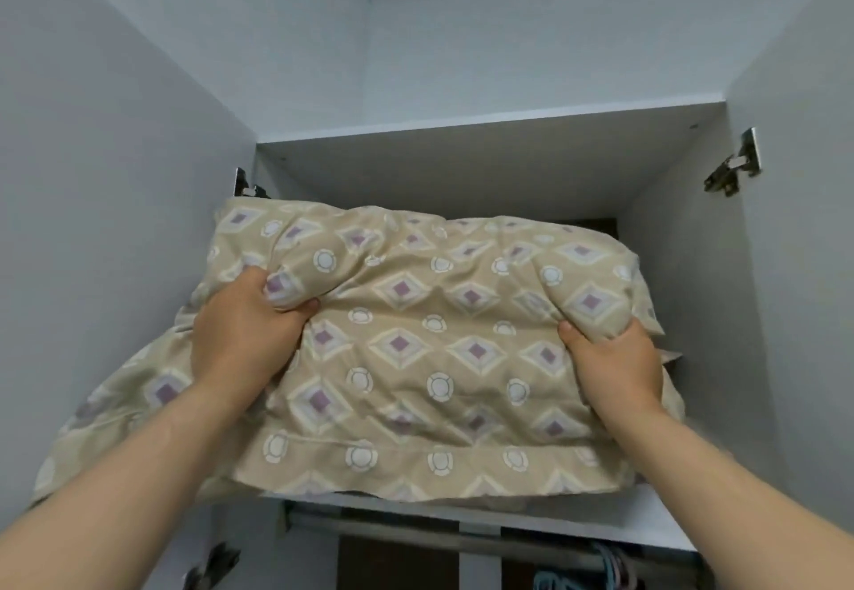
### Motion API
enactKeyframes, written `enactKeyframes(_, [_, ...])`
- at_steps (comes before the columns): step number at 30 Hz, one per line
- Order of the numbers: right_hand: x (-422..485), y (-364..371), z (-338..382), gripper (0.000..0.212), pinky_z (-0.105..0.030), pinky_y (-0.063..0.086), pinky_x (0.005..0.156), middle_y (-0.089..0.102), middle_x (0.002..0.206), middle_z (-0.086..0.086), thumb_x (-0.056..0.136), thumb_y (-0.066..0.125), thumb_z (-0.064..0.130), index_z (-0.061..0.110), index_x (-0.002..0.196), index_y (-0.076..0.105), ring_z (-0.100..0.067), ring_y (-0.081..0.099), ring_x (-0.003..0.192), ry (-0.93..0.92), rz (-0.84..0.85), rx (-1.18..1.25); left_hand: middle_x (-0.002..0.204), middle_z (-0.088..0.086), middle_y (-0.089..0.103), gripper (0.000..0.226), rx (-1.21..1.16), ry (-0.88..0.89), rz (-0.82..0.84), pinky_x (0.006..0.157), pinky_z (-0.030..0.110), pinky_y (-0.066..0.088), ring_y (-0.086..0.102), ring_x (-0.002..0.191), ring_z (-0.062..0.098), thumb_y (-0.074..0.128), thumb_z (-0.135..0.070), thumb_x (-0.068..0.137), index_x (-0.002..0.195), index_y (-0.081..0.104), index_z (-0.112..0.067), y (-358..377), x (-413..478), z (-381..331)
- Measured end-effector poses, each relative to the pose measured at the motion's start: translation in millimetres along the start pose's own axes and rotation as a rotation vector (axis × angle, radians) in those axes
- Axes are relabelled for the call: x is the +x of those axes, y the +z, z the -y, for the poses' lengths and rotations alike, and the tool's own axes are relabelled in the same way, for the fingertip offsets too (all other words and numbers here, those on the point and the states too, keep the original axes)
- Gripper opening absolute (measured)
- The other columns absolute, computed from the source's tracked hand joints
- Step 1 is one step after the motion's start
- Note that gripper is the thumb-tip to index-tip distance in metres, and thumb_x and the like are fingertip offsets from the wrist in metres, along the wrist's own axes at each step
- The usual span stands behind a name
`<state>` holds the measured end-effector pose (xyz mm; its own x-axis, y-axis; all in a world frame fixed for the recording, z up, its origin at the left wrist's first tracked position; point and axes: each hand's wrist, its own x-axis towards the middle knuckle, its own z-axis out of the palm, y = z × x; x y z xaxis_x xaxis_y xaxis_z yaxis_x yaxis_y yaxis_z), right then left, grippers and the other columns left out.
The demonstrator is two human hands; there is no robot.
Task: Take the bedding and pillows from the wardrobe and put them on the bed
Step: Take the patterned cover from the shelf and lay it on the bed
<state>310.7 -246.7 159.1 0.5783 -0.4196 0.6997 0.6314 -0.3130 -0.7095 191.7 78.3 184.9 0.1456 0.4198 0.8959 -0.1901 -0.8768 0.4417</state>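
Observation:
A beige pillow point(416, 340) with purple diamonds and white circles fills the wardrobe's top compartment point(462, 173) and juts out over the shelf's front edge. My left hand point(245, 326) grips a bunch of its cover near the upper left corner. My right hand point(610, 363) clutches the fabric at the right side. Loose cover fabric hangs down at the lower left past the shelf. A bit of folded fabric shows behind the pillow at the right; what it is stays hidden.
Both white wardrobe doors stand open, the left door point(115, 220) and the right door point(795, 266), with metal hinges point(735, 169) on the right. Below the shelf point(508, 520) runs a hanging rail point(416, 536) with hangers point(600, 571) at the lower right.

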Motion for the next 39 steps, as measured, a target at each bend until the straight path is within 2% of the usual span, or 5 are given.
enactKeyframes(18, [-228.7,-67.0,118.0,0.07,-0.038,0.046,0.079,0.061,0.109,-0.008,0.07,0.073,0.053,0.009,0.118,0.048,-0.032,0.057,0.099,0.153,0.341,0.137,0.064,0.001,0.06,0.029,0.182,-0.09,-0.203,0.06,0.044,0.048,0.056,0.064,0.029,0.071,-0.031,0.078,0.065,0.048,-0.018,-332.6,-105.9,-6.7])
enactKeyframes(24, [-325.4,-78.7,175.9,0.087,-0.048,0.033,0.103,0.043,0.133,-0.019,0.07,0.07,0.057,0.008,0.133,0.036,-0.036,0.038,0.124,0.106,0.373,-0.05,0.059,0.007,0.057,0.028,0.23,-0.092,-0.294,0.056,0.046,0.046,0.054,0.06,0.028,0.071,-0.013,0.078,0.063,0.047,-0.008,-469.3,-143.6,-2.1])
enactKeyframes(27, [-380.6,-84.8,238.2,0.083,-0.048,0.023,0.11,0.026,0.145,-0.013,0.076,0.069,0.046,0.013,0.14,0.027,-0.032,0.024,0.134,-0.111,0.456,0.009,0.06,0.011,0.056,0.025,0.301,-0.1,-0.336,0.055,0.046,0.044,0.055,0.061,0.033,0.067,-0.009,0.077,0.063,0.047,-0.004,-562.3,-161.2,2.0])
enactKeyframes(33, [-474.7,-61.6,404.9,0.084,-0.037,0.018,0.115,0.025,0.152,0.008,0.075,0.059,0.062,0.03,0.145,0.026,-0.013,0.017,0.141,-0.587,1.026,0.276,0.054,0.014,0.048,0.027,0.53,-0.025,-0.421,0.053,0.043,0.036,0.049,0.055,0.034,0.055,-0.022,0.069,0.056,0.044,-0.001,-727.1,-191.6,-4.7])
enactKeyframes(39, [-624.4,-38.7,510.5,0.064,-0.022,0.044,0.087,0.062,0.112,0.028,0.06,0.068,0.068,0.045,0.117,0.051,0.003,0.059,0.105,-0.476,1.713,0.651,0.051,0.013,0.045,0.029,0.741,-0.071,-0.546,0.052,0.032,0.031,0.044,0.052,0.026,0.054,-0.021,0.07,0.054,0.042,0.0,-871.0,-232.6,-5.8])
